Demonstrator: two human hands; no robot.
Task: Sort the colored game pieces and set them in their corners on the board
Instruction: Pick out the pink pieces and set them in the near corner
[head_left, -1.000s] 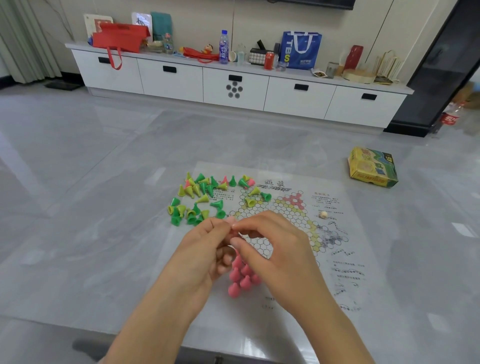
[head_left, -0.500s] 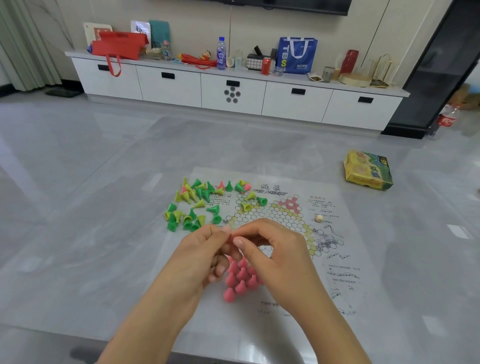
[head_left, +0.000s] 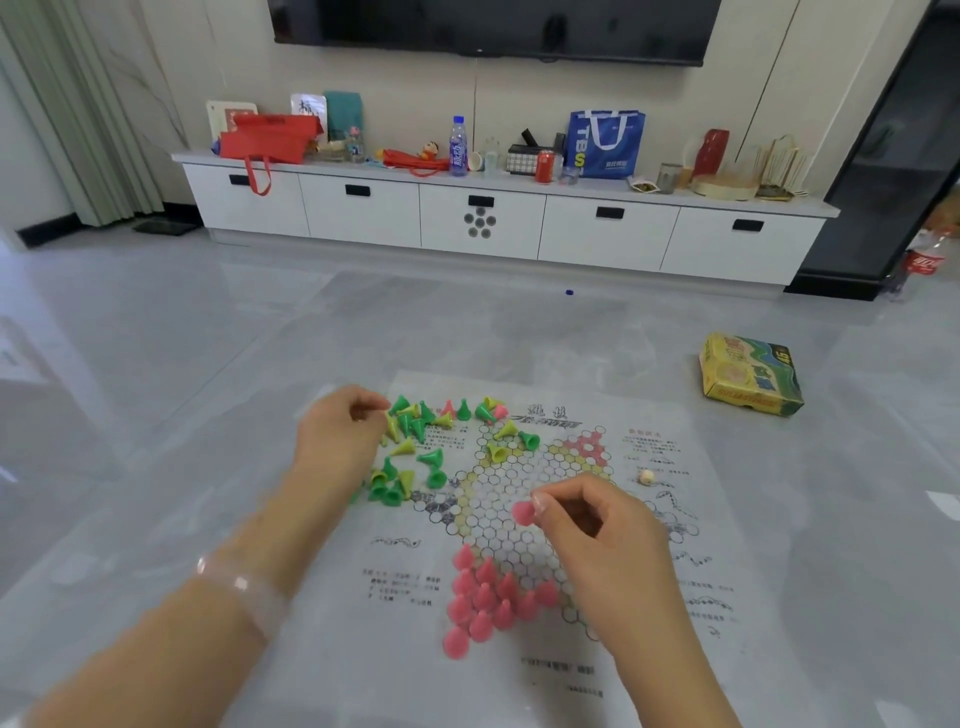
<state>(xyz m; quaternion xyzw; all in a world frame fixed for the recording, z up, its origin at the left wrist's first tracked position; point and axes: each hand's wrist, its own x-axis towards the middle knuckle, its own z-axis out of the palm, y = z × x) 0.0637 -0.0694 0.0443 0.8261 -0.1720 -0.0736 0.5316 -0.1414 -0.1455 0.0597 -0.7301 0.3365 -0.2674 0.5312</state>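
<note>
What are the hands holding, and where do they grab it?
The right hand pinches a pink game piece at one end with its fingertips. The left hand is curled by the green pieces; any hold is unclear.

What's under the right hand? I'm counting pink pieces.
The right hand pinches one pink piece above the board. Its palm and wrist cover cells beside the pink cluster; any pieces there are hidden.

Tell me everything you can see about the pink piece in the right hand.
The pink piece is a small cone-shaped pawn of smooth, plastic-looking material. The right hand pinches it at the fingertips, with the wide base facing left. It hangs above the board's honeycomb centre, clear of the pink cluster nearer the person.
</note>
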